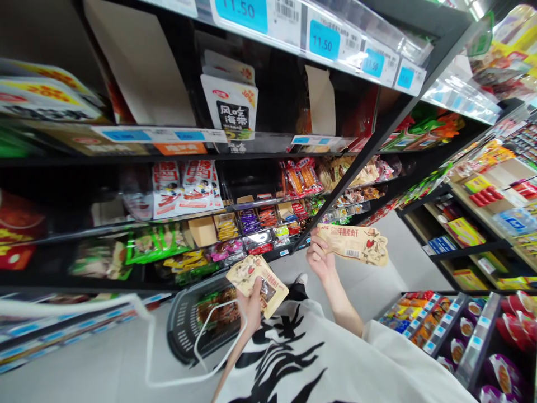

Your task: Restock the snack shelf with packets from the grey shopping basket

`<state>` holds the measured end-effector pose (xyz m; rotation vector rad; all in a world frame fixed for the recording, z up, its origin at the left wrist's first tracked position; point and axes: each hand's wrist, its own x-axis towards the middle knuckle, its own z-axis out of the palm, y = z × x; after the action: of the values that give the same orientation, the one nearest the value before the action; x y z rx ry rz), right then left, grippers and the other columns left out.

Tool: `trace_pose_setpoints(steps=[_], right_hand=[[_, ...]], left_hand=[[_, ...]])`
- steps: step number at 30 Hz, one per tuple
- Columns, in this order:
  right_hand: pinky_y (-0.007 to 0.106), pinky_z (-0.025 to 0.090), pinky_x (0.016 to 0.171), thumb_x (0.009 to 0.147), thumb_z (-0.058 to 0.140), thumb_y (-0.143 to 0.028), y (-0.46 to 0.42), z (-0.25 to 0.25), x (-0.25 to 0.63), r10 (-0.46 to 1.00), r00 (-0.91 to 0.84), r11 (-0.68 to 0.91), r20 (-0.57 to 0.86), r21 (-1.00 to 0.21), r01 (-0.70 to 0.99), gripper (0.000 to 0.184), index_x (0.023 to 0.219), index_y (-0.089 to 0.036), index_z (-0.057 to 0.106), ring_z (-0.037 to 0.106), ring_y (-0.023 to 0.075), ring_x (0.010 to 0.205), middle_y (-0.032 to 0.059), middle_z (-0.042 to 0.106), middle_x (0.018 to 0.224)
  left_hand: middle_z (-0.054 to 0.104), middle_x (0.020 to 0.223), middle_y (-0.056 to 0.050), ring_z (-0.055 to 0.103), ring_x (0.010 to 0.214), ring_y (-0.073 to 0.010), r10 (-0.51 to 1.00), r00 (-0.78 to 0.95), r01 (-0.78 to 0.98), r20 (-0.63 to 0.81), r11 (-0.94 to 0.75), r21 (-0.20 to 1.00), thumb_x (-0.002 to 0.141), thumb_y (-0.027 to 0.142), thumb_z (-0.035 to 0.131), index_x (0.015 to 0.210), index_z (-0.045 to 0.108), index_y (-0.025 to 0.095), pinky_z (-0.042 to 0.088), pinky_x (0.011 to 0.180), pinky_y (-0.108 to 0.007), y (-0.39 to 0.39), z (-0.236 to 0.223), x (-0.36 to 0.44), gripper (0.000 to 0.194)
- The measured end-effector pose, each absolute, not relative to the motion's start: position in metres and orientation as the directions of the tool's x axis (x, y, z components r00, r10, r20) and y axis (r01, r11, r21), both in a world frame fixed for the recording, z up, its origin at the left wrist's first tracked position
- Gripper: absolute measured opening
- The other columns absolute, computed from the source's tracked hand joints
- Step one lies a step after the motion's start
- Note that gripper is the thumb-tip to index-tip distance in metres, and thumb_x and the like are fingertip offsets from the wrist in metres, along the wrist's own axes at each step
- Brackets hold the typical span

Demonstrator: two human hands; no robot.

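My left hand (250, 308) is closed on a beige snack packet (245, 272) with a cartoon figure and a dark window; the thumb lies across its front. To the right, my right hand (321, 260) pinches the left end of a second beige snack packet (356, 244), which is held out sideways with its barcode and red lettering facing me. The two packets look alike and are apart from each other. Below my left hand is a grey shopping basket (178, 324) with snack packs inside. A white bent handle (151, 347) crosses the view there.
A dark shelf rack (251, 154) with price labels stands in front, holding red-and-white packs (197, 184), green packs (157, 243) and small sachets. A slanting black post (356, 170) divides it. More stocked shelves (457, 299) stand across the aisle floor (377, 280) at right.
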<state>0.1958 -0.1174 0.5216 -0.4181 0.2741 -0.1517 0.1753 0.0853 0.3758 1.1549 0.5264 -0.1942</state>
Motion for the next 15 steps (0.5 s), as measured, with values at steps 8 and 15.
trace_pose_setpoints(steps=[8,15], right_hand=[[0.016,0.019,0.036,0.095,0.057,-0.010,-0.122,0.520,0.196,-0.223,0.947,0.847,-0.231,-0.527,0.071,0.016,0.103,-0.023,0.060,0.016,0.0042,0.037,-0.0134,0.041,0.059],[0.017,0.036,0.041,0.085,0.073,-0.047,-0.160,0.519,0.205,-0.849,0.528,0.079,0.033,-0.979,0.188,0.032,0.094,-0.023,0.053,0.046,0.0075,0.043,-0.0091,0.057,0.061]], left_hand=[[0.066,0.138,-0.015,0.064,0.127,-0.0312,0.146,0.856,0.422,-0.496,0.357,0.833,0.075,0.055,0.083,0.134,0.061,0.022,0.050,0.110,-0.047,0.084,0.373,0.174,0.072],[0.068,0.137,-0.015,0.067,0.122,-0.0315,0.132,0.843,0.466,-0.521,0.303,0.831,0.073,0.058,0.083,0.132,0.062,0.022,0.054,0.105,-0.046,0.080,0.367,0.166,0.073]])
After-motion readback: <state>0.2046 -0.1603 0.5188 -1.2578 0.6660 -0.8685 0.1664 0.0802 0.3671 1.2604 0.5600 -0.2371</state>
